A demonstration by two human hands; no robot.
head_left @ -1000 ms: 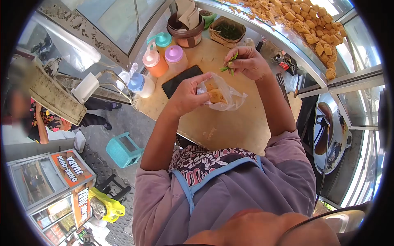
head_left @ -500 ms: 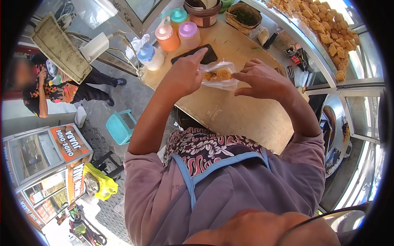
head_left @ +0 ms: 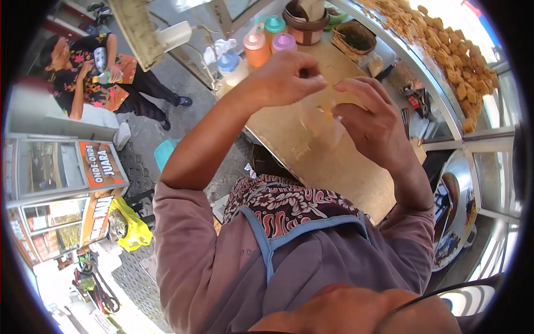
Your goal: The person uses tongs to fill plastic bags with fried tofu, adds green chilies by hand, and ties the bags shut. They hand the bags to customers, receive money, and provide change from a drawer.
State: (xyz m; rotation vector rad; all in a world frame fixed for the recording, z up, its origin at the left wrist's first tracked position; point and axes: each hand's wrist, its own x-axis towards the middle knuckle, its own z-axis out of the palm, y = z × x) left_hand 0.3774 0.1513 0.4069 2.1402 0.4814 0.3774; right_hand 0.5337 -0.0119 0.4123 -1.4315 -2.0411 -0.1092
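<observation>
Between my hands is a clear plastic bag [head_left: 318,127], smeared by motion, with faint orange-brown food showing inside. My left hand [head_left: 289,80] is closed at the bag's upper left, thumb and fingers pinched together. On the other side, my right hand [head_left: 374,114] has its fingers curled in toward the thumb at the bag's right edge. The exact grip points on the thin plastic are blurred. Both hands are raised over the worn wooden table [head_left: 328,161].
Squeeze bottles, one orange with a pale lid [head_left: 256,49], stand at the table's back left, near a brown bucket [head_left: 305,25] and a basket of greens [head_left: 354,38]. Fried tofu-like pieces [head_left: 445,53] fill a glass case. A large pan [head_left: 459,206] is at right; a person [head_left: 94,72] stands left.
Both hands have lifted, the left moving right and the fingers curling in. The bag, earlier sharp with fried pieces in it, is now blurred. The phone is now hidden. My view has shifted.
</observation>
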